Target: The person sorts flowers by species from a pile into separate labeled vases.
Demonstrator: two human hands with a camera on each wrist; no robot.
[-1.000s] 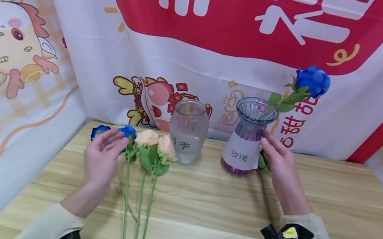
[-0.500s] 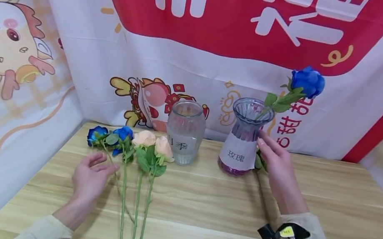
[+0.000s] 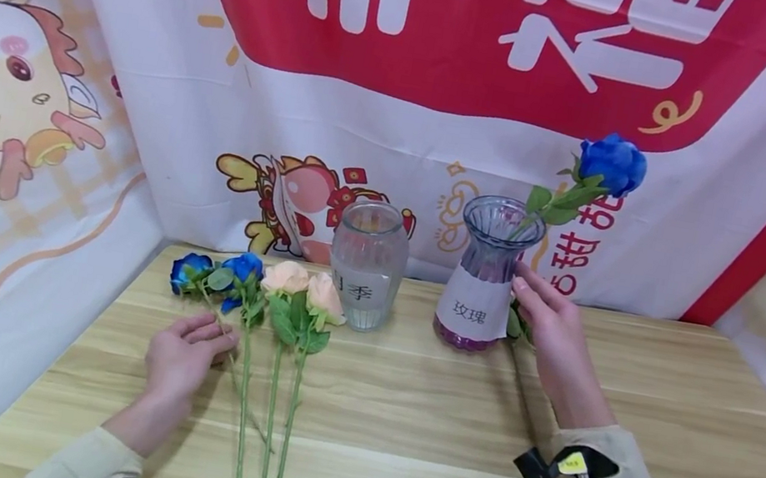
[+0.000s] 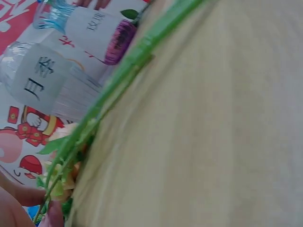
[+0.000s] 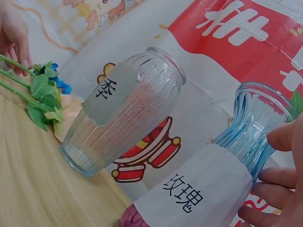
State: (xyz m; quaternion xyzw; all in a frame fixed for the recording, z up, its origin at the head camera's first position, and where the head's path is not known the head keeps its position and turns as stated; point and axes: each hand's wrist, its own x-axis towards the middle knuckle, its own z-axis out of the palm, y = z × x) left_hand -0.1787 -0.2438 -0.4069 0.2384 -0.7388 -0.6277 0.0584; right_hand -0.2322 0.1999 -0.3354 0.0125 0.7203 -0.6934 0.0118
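My left hand (image 3: 184, 354) is low over the table at the left, its thumb and fingertips pinching the thin stem of the leftmost blue rose (image 3: 189, 272). A second blue rose (image 3: 243, 266) and two peach roses (image 3: 285, 278) lie alongside, stems toward me. My right hand (image 3: 557, 336) holds the side of a flared glass vase (image 5: 255, 127), thumb at its neck and fingers curled against it. This vase has a white paper label and a purple base. One blue rose (image 3: 612, 163) stands in it, leaning right.
A rounded clear glass vase (image 3: 369, 254) with a label stands between the lying roses and the flared vase. Beside the flared vase lies a dark stem (image 3: 527, 398) with leaves, partly under my right hand. A printed cloth (image 3: 340, 130) hangs behind the wooden table (image 3: 412, 430).
My left hand has come down from over the blue blossoms toward me, onto the leftmost rose's stem. My right hand has stayed at the flared vase.
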